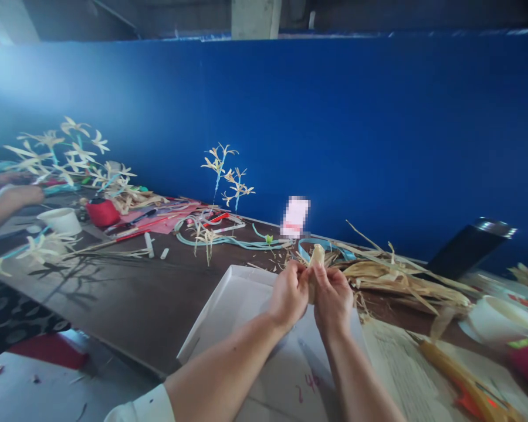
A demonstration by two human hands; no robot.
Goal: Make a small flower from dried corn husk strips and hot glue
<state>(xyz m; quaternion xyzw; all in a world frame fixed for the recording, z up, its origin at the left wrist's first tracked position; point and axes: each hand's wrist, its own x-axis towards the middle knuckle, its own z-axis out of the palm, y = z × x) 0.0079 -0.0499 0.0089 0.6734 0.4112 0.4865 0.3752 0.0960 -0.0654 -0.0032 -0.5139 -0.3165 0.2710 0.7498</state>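
My left hand (289, 298) and my right hand (335, 300) meet over a white box lid (235, 310), both closed with fingers and thumbs pinched together. Between them is a pale piece of dried corn husk (318, 255), its top end sticking up above my thumbs. Most of the piece is hidden by my fingers. Just beyond my right hand lies a pile of dried husks (391, 278). A loop of light blue tape (305, 249) rests behind my hands.
Husk flowers on blue stems (220, 167) stand at the back, and more (77, 152) at the left. Another person's hand (24, 195) works there. At right are a dark tumbler (469, 249), a white cup (501, 319) and a yellow-handled tool (460, 375).
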